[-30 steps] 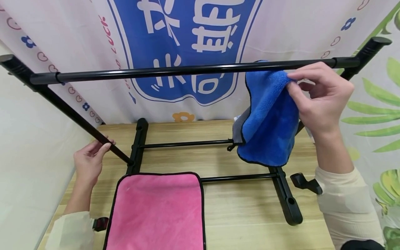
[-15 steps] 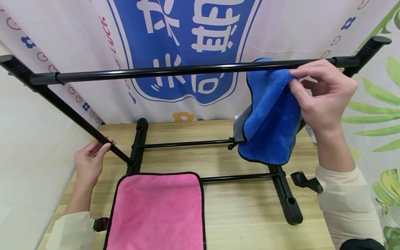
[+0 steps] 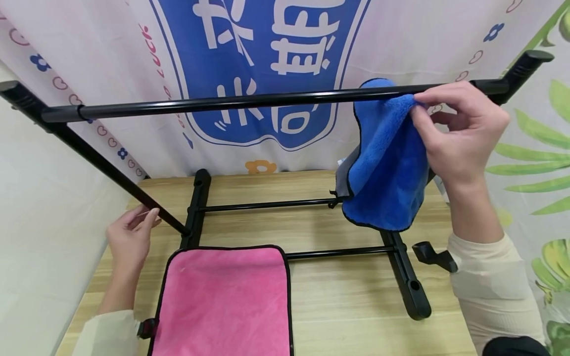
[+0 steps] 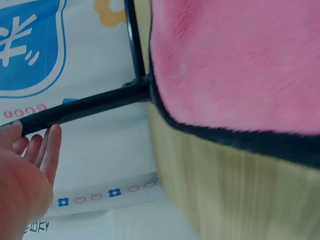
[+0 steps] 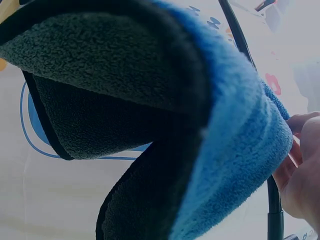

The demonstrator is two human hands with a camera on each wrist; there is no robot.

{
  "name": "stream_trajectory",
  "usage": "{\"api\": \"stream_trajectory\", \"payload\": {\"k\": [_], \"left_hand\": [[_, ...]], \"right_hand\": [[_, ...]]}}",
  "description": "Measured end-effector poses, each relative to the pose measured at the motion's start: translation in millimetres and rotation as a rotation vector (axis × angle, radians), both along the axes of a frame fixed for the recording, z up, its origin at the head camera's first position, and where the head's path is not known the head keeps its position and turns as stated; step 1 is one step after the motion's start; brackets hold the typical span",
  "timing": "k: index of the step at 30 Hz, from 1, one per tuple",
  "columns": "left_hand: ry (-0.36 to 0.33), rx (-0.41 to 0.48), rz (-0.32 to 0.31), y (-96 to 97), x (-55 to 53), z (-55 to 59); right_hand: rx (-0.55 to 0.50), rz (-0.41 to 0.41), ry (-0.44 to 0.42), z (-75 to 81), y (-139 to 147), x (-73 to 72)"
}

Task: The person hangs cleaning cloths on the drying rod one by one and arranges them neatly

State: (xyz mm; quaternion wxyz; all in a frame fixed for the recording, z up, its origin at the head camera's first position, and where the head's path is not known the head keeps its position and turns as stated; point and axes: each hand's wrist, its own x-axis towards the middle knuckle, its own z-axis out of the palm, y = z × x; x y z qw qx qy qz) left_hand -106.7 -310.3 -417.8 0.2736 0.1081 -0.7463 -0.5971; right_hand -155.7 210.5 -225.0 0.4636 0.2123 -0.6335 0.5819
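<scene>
My right hand (image 3: 467, 128) pinches a fluffy blue towel (image 3: 385, 163) with thumb and forefinger, right at the top crossbar (image 3: 222, 102) of a black rack. The towel hangs over that bar, its black-edged top showing just above it and its grey side at the left. In the right wrist view, the towel's grey underside (image 5: 105, 55) fills much of the picture, folded in flaps. My left hand (image 3: 129, 237) is at the rack's left post (image 3: 107, 163). The left wrist view has its thumb and fairly straight fingers (image 4: 50, 150) at the post's lower edge.
A pink towel (image 3: 227, 296) with black edging hangs at the front left, covering part of the rack's lower rail (image 3: 343, 253). The rack's right foot (image 3: 409, 287) stands on the wooden table (image 3: 343, 306). Behind is a printed cloth (image 3: 401, 44).
The blue towel has shifted up and slightly right; more of it shows above the crossbar. My left fingers, earlier around the post, have come off its far side.
</scene>
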Motion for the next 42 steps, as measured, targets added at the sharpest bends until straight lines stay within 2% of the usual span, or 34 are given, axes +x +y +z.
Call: {"api": "stream_trajectory", "payload": {"k": [2,5,7,11,14,17,21,24,31,42], "left_hand": [[0.030,-0.035,0.025,3.6,4.4,-6.1],[0.083,-0.155,0.054,14.3,11.3,-11.8],[0.119,-0.235,0.043,23.8,13.8,-12.6],[0.191,-0.283,-0.071,46.0,11.0,-6.0],[0.240,-0.317,-0.163,64.8,5.2,3.2],[0.257,-0.343,-0.254,85.9,-0.2,15.5],[0.254,-0.337,-0.402,115.9,-8.7,33.3],[0.275,-0.341,-0.496,136.0,-16.2,43.9],[0.337,-0.363,-0.612,175.5,-28.2,62.2],[0.338,-0.339,-0.807,234.8,-32.5,78.1]], "right_hand": [[0.023,-0.046,-0.013,1.0,0,0.2],[0.047,-0.079,-0.023,1.3,1,0.1],[0.054,-0.083,-0.024,1.0,1,0.0],[0.067,-0.085,-0.030,-0.8,3,-0.2],[0.084,-0.092,-0.039,-2.6,4,-0.8],[0.099,-0.104,-0.044,-4.1,4,-1.2],[0.109,-0.114,-0.043,-5.5,4,-1.7],[0.110,-0.116,-0.039,-6.1,3,-1.7],[0.110,-0.122,-0.036,-6.0,2,-1.1],[0.070,-0.129,-0.016,-4.7,-1,-1.0]]}}
